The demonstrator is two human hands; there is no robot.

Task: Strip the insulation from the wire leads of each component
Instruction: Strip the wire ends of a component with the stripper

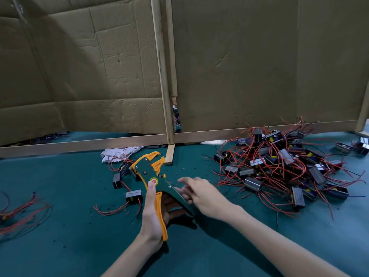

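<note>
Gripping angular orange-green plastic wire stripper: left hand; right hand loose-fingered, touching it.

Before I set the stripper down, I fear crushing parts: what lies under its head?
Black components with red leads lie on the mat under the wire stripper; its head hides how many.

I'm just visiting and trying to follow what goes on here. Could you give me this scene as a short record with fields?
Tool: orange and green wire stripper, head pointing away from the person
Left hand: grips the stripper's orange handle
Right hand: fingers stretched out at the green handle, blurred
Right of the hands: pile of components with red leads
Left of the stripper: small group of components
Surface: green table mat
Backdrop: cardboard screen on a wooden frame
</note>
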